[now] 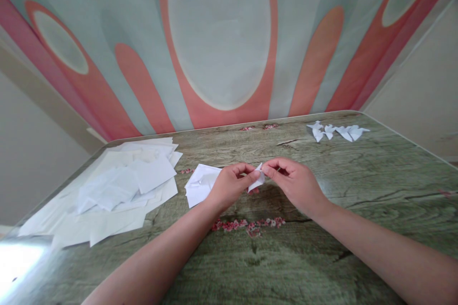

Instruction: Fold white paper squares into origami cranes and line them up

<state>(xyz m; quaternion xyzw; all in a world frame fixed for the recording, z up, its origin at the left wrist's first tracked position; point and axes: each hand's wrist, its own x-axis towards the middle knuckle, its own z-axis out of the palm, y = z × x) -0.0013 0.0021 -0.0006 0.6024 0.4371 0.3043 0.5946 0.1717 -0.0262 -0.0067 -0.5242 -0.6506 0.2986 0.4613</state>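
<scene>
A small folded piece of white paper (256, 182) is held up above the table between my two hands. My left hand (234, 182) pinches its left side between thumb and fingers. At its upper right tip, the thumb and forefinger of my right hand (295, 183) are closed on the paper. Creased white paper (198, 186) lies on the table just left of my left hand, partly hidden behind it. Toward the back right stand several folded white paper figures (336, 132) in a row, with pointed ends like origami birds.
A broad, loose pile of white paper sheets (118, 186) covers the left of the wood-patterned table (272, 267). Pink blossom prints mark the tabletop. Behind the far edge hangs a backdrop (222, 33) with red and pale shapes.
</scene>
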